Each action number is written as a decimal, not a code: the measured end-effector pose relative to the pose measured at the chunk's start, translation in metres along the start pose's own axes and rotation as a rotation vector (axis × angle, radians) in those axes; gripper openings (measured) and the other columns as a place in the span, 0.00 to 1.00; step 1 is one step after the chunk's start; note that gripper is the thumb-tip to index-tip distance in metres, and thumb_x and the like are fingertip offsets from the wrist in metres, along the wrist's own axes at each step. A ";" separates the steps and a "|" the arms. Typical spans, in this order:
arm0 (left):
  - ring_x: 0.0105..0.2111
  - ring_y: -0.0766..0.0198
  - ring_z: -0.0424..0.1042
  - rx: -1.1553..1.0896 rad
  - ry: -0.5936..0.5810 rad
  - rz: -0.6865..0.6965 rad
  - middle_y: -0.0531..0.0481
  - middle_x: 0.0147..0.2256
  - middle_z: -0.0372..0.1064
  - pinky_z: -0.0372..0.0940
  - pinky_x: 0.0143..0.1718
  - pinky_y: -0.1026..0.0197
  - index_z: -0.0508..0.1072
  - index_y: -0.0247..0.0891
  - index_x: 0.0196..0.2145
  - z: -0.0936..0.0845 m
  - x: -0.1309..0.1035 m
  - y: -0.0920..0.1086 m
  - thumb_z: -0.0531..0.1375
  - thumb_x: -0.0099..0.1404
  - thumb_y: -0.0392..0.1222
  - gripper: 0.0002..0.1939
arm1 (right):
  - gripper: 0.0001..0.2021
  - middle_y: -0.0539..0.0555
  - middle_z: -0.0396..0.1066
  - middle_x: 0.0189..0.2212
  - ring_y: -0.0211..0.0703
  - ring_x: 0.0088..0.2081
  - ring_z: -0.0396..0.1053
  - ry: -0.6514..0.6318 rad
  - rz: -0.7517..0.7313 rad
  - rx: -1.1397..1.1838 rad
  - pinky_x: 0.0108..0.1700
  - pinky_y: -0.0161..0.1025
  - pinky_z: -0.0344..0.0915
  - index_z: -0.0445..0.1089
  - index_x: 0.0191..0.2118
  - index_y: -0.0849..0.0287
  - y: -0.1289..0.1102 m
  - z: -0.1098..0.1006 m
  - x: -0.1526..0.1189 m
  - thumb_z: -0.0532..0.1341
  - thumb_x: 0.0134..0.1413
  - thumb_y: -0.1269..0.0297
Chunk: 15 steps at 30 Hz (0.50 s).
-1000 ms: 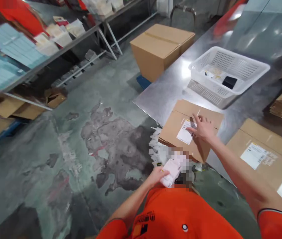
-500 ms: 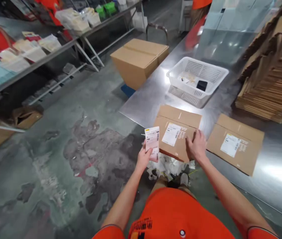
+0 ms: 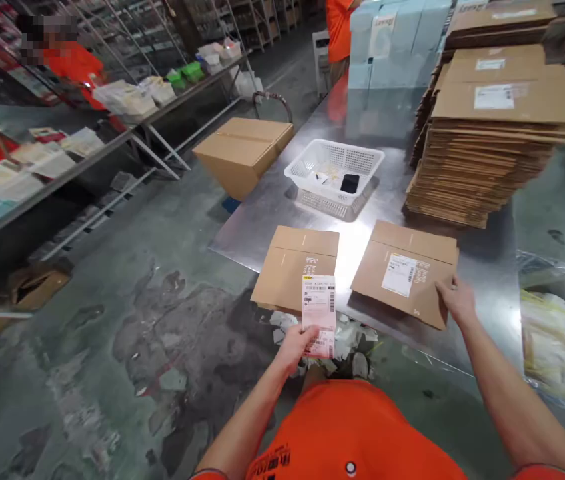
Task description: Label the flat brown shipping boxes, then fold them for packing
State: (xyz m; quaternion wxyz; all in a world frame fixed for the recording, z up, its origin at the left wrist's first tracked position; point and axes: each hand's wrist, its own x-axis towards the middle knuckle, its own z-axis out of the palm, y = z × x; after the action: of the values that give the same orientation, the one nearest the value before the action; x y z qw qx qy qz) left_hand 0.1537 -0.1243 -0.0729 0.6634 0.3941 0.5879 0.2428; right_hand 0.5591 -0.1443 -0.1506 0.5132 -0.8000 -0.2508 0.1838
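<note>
My left hand (image 3: 298,347) is closed on printed shipping labels (image 3: 319,310), held upright by their lower part. They overlap the near right corner of a flattened cardboard box (image 3: 287,267), which lies at the table's edge with no label on its visible part. To the right, my right hand (image 3: 458,300) pinches the right edge of another flattened cardboard box (image 3: 387,247), which bears a white shipping label (image 3: 399,274). This box is slightly tilted, with shadow under its near edge; whatever lies beneath it is hidden.
On the metal table (image 3: 242,230) stands a white plastic basket (image 3: 335,173) holding a black phone (image 3: 350,183). A tall stack of flattened boxes (image 3: 492,153) is behind right. A big carton (image 3: 242,150) stands beyond the left edge. Paper scraps (image 3: 352,333) lie below; co-workers stand farther off.
My right hand has moved the labelled box rightward to where another labelled one lay. A box without a visible label now shows at the left. The labels in my left hand shifted right.
</note>
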 end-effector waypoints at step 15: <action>0.31 0.64 0.69 0.037 0.184 0.274 0.50 0.30 0.73 0.63 0.34 0.64 0.75 0.35 0.32 -0.063 0.001 0.042 0.69 0.49 0.52 0.19 | 0.21 0.49 0.67 0.21 0.39 0.26 0.63 -1.219 -0.506 0.024 0.28 0.36 0.56 0.67 0.26 0.57 -0.156 0.182 -0.176 0.54 0.58 0.45</action>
State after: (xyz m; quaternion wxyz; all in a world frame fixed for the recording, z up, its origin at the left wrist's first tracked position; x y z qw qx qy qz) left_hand 0.0987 -0.0846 -0.0397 0.5601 0.4588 0.5914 0.3549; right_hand 0.2837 -0.0617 -0.0755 0.3155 -0.4635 -0.6745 0.4802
